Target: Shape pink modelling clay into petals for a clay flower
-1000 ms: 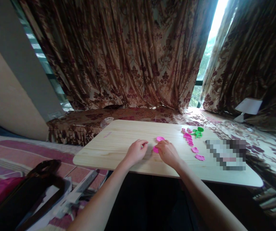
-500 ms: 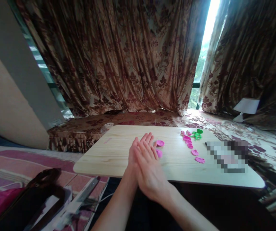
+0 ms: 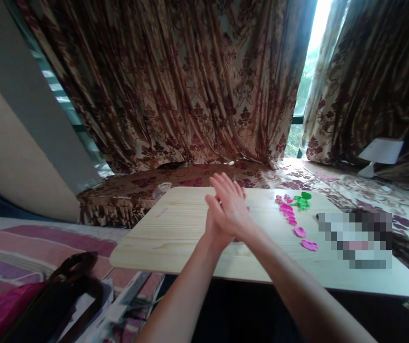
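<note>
My right hand (image 3: 232, 206) lies across my left hand (image 3: 213, 220), palm pressed to palm above the table (image 3: 147, 238). The fingers of both hands are stretched out, closed against the other hand. Whatever lies between the palms is hidden. Just below my right wrist, a bit of pink clay (image 3: 237, 239) shows on the tabletop, mostly covered by my hands. To the right, flat pink clay pieces (image 3: 300, 232) form a slanting row. Green clay pieces (image 3: 302, 204) lie at the far edge, beside small mottled pink-and-white lumps (image 3: 283, 199).
A pixelated flat object (image 3: 356, 238) lies on the table's right side. Behind stand a clear container (image 3: 162, 190), a white lamp (image 3: 382, 151) and patterned curtains (image 3: 197, 85). A dark bag (image 3: 40, 305) and a white power strip (image 3: 118, 305) lie at left.
My pressed hands have moved right and farther forward, and my right hand has turned over the left. They now cover most of the pink pieces beside them. The view has shifted slightly.
</note>
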`<action>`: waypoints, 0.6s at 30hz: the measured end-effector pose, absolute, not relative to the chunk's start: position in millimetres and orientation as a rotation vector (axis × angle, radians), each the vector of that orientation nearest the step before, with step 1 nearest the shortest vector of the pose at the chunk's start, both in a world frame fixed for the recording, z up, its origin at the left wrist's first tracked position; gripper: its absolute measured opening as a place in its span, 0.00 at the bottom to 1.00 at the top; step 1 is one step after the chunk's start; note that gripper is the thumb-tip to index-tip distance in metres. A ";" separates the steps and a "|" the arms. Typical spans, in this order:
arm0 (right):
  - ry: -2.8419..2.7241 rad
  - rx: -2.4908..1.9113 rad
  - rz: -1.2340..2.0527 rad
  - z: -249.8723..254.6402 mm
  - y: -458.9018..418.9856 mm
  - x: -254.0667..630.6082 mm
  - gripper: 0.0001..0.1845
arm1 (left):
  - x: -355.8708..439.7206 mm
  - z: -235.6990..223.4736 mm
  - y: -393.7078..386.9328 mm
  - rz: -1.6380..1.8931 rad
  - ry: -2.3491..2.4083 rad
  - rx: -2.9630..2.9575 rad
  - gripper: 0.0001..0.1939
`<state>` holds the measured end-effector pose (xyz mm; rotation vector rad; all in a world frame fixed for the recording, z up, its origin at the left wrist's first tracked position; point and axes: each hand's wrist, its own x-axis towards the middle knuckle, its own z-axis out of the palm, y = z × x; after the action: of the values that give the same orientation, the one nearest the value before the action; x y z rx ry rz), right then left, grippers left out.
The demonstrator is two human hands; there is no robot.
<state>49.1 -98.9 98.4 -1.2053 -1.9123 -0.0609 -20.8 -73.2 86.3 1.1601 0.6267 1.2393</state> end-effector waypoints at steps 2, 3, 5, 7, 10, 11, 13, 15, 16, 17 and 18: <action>-1.929 -1.259 -0.048 94.2 -88.1 58.2 0.25 | -17.7 79.5 -64.1 1.174 0.567 1.106 0.28; -2.005 -1.219 -0.048 89.3 -87.0 60.7 0.25 | -16.7 75.0 -59.3 1.164 0.532 1.052 0.29; -2.123 -1.084 -0.025 77.9 -90.6 59.8 0.28 | -13.4 64.4 -51.6 1.190 0.490 0.928 0.30; -2.193 -1.011 0.029 68.9 -92.4 55.2 0.30 | -8.2 53.4 -49.3 1.241 0.503 0.848 0.30; -1.953 -1.198 0.076 59.6 -81.4 54.2 0.29 | -5.8 42.1 -52.5 1.207 0.442 0.783 0.27; -1.898 -1.251 0.098 55.7 -77.0 55.7 0.28 | -8.3 40.7 -52.4 1.131 0.378 0.757 0.27; -1.923 -1.226 0.132 46.6 -73.8 57.1 0.28 | -16.1 40.5 -48.1 1.116 0.343 0.714 0.27; -2.051 -1.059 0.160 39.8 -77.7 53.7 0.32 | -22.3 40.2 -41.6 1.231 0.388 0.712 0.29; -2.102 -0.959 0.156 38.8 -80.1 50.9 0.34 | -23.3 39.0 -39.6 1.299 0.422 0.722 0.30; -2.096 -0.924 0.159 39.3 -81.4 48.1 0.34 | -23.1 37.0 -39.6 1.357 0.459 0.734 0.30; -2.083 -0.942 0.193 41.0 -81.0 45.9 0.35 | -22.1 34.5 -41.5 1.391 0.487 0.739 0.29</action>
<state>45.9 -81.0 41.0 -0.9420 -2.0828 0.1931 -22.1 -41.5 34.5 0.7386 0.4870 1.3915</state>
